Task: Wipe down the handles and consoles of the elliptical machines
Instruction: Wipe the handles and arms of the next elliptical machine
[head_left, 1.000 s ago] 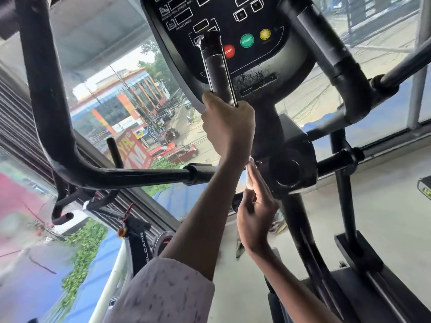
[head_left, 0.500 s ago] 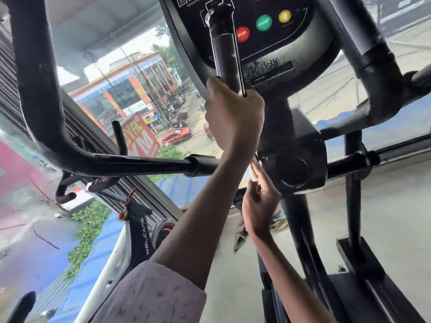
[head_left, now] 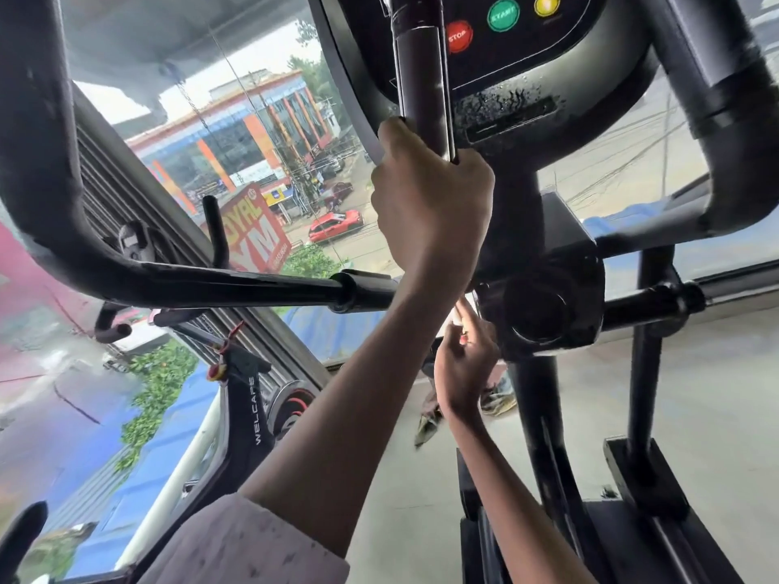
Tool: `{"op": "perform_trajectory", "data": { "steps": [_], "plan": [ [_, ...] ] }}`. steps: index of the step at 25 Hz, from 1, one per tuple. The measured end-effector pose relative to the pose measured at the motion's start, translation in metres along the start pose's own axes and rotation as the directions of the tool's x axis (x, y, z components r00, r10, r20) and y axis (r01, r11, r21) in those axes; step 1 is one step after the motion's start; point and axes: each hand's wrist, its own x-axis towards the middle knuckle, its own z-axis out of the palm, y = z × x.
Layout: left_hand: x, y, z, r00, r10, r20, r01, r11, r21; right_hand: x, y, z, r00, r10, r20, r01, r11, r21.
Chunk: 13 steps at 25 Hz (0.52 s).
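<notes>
The black elliptical console [head_left: 527,99] fills the top of the view, with wet droplets below its red, green and yellow buttons. My left hand [head_left: 430,204] grips the base of the upright black handle [head_left: 421,78], which has a metal strip and stands in front of the console. Lower down, my right hand [head_left: 463,364] reaches up beside the round pivot housing [head_left: 543,305]. Its fingers are partly curled, with something small and pale at the fingertips. Whether it holds anything is unclear.
Thick curved swing handles rise at the left [head_left: 42,162] and right [head_left: 725,120], joined by a crossbar [head_left: 253,284]. A black exercise bike [head_left: 248,415] stands by the window at the left. A crumpled cloth-like thing [head_left: 425,427] shows behind my right wrist. The grey floor [head_left: 695,394] lies on the right.
The view has moved closer, so the console sits higher in frame. My left hand keeps its grip on the handle. My right hand's fingers went from straight to partly curled near the pivot housing.
</notes>
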Motion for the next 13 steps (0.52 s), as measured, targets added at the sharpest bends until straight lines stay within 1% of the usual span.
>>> {"op": "perform_trajectory", "data": {
  "steps": [2, 3, 7, 8, 10, 13],
  "plan": [
    [0.001, -0.001, 0.0, 1.0, 0.006, -0.001, -0.006, 1.0, -0.012, 0.017, 0.011, 0.007, 0.995, 0.035, 0.09, -0.035, 0.999, 0.001],
    [0.0, -0.001, 0.0, 1.0, 0.011, 0.002, -0.011, 1.0, -0.014, 0.023, 0.012, 0.009, 0.993, 0.048, 0.11, -0.05, 0.999, 0.016],
    [0.001, -0.001, 0.0, 1.0, 0.019, 0.003, -0.019, 1.0, -0.018, 0.009, 0.005, 0.004, 0.998, 0.037, 0.059, -0.046, 0.985, 0.165],
    [0.001, -0.001, 0.0, 1.0, 0.017, 0.003, -0.017, 1.0, -0.017, 0.005, 0.007, 0.004, 0.998, 0.032, 0.061, -0.041, 0.986, 0.161],
    [0.001, 0.0, -0.001, 1.0, 0.009, 0.003, -0.009, 1.0, -0.009, 0.006, 0.021, 0.009, 0.993, 0.053, 0.107, -0.061, 0.996, 0.072],
    [0.001, 0.001, -0.002, 1.0, 0.002, 0.012, -0.003, 1.0, 0.008, 0.03, 0.029, 0.02, 0.974, 0.155, 0.167, -0.15, 0.988, -0.045]
  ]
}}
